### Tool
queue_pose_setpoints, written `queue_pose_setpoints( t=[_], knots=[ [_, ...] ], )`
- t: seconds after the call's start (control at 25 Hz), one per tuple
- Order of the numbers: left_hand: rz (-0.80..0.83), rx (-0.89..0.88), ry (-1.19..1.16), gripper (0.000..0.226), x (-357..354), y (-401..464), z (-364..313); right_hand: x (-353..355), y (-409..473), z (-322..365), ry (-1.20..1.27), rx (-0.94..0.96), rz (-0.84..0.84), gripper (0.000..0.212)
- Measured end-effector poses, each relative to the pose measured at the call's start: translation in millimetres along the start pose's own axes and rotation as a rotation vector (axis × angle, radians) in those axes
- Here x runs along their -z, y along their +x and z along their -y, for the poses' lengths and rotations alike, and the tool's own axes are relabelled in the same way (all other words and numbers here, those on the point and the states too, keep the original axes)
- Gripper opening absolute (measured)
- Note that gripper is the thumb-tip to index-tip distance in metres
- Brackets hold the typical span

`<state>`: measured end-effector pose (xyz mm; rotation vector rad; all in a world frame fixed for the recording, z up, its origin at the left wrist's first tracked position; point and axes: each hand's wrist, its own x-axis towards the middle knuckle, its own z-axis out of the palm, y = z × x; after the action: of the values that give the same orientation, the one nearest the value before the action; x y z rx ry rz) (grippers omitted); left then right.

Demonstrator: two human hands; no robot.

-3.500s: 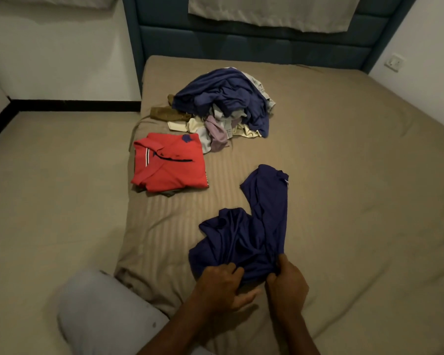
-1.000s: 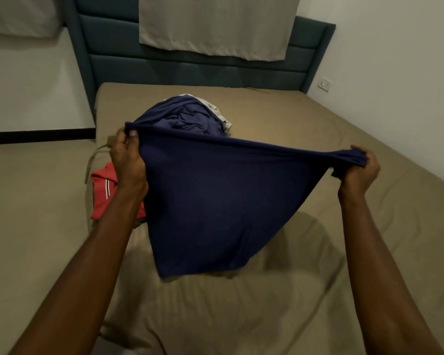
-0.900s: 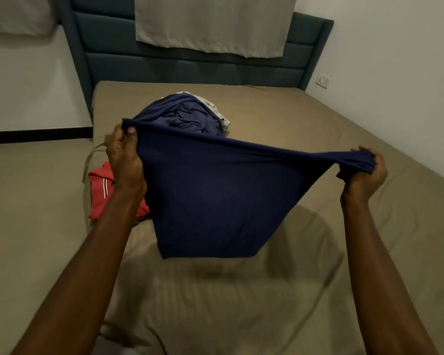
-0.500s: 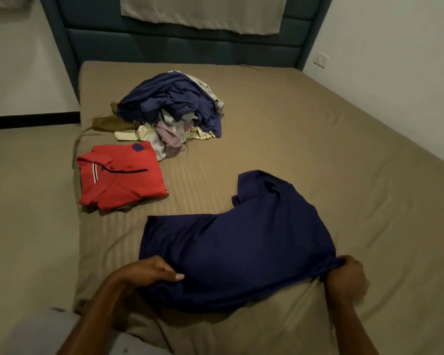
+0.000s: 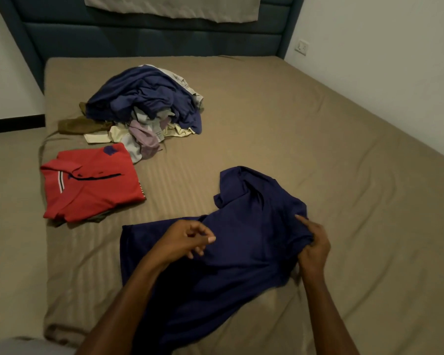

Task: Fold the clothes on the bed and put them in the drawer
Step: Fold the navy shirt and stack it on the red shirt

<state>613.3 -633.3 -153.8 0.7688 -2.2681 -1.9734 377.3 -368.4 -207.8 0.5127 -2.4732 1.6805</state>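
Pinching at the right edge of the navy shirt (image 5: 241, 252), the right hand (image 5: 314, 248) has a bunch of fabric gathered in its curled fingers, index finger pointing out over the cloth. The left hand (image 5: 183, 242) hovers over the middle of the shirt with fingers loosely curled — nothing gripped that I can see.

The shirt lies spread on the near part of the bed (image 5: 318, 149), a sleeve or collar end rumpled at its far side. By my read this is the laying-out step: the garment is down but not smooth, and no fold is in it yet. The next move likely calls for flattening the body and tugging that crumpled far end straight, then bringing the sides in.

Out to the left, a red polo (image 5: 92, 183) sits already folded near the bed's edge, on top of something darker. Beyond it, a jumbled pile of clothes (image 5: 146, 108) waits — plenty left to do. No drawer in view. Nothing crowds the shirt; only the bunching under the right hand hampers a clean fold.
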Motion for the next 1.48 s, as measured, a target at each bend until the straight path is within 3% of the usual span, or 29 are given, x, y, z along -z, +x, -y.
queue_pose_setpoints(
  t=[0.08, 0.16, 0.28, 0.36, 0.44, 0.52, 0.64, 0.68, 0.76, 0.92, 1.04, 1.2, 1.32, 1.4, 1.48],
  knots=[
    [-0.114, -0.178, 0.086, 0.028, -15.2, 27.4, -11.2, -18.7, -11.3, 27.9, 0.061, 0.079, 0.282, 0.064],
    [-0.139, -0.329, 0.339, 0.058, -29.3, 54.4, -17.0, -31.4, -24.0, 46.9, 0.097, 0.068, 0.624, 0.071],
    [0.052, -0.298, 0.784, 0.087, -48.3, 83.5, -16.0, -32.5, -29.7, 50.0, 0.032, -0.014, 1.064, 0.074],
    [0.143, -0.27, 0.921, 0.077, -58.1, 91.1, -5.6, -22.4, -27.0, 49.1, -0.008, -0.087, 1.234, 0.065],
    [0.127, -0.265, 0.868, 0.058, -64.4, 94.3, 10.1, -15.2, -25.2, 45.4, 0.035, -0.182, 1.33, 0.046],
    [0.02, -0.283, 0.77, 0.046, -66.6, 96.0, 21.6, -19.8, -28.1, 46.2, 0.034, -0.298, 1.175, 0.042],
    [-0.101, -0.308, 0.673, 0.028, -62.7, 100.5, 23.4, -46.0, -30.5, 49.2, -0.295, -0.288, 0.738, 0.071],
    [-0.122, -0.328, 0.665, 0.023, -62.0, 101.6, 22.1, -55.1, -31.8, 52.2, -0.389, -0.229, 0.669, 0.07],
    [-0.138, -0.4, 0.668, 0.018, -62.6, 105.8, 17.8, -70.2, -27.5, 60.5, -0.442, -0.137, 0.592, 0.047],
    [-0.167, -0.487, 0.534, 0.018, -61.1, 114.3, 0.1, -78.1, -0.6, 81.3, -0.293, -0.169, 0.612, 0.012],
    [-0.151, -0.436, 0.189, 0.029, -56.8, 111.0, -23.3, -57.8, 20.2, 106.8, -0.089, -0.116, 0.692, 0.025],
    [-0.052, -0.431, -0.167, 0.037, -52.4, 88.6, -69.4, -26.1, 43.2, 169.0, 0.151, 0.02, 0.698, 0.023],
    [0.032, -0.427, -0.038, 0.034, -41.2, 73.4, -93.9, -2.1, 62.0, 217.6, 0.252, 0.152, 0.691, 0.024],
    [-0.04, -0.44, 0.162, 0.04, -28.6, 71.7, -93.0, 16.7, 74.7, 243.7, 0.31, 0.173, 0.649, 0.017],
    [-0.151, -0.44, 0.21, 0.034, -5.3, 74.3, -89.2, 33.0, 83.6, 264.4, 0.365, 0.186, 0.575, 0.018]
  ],
)
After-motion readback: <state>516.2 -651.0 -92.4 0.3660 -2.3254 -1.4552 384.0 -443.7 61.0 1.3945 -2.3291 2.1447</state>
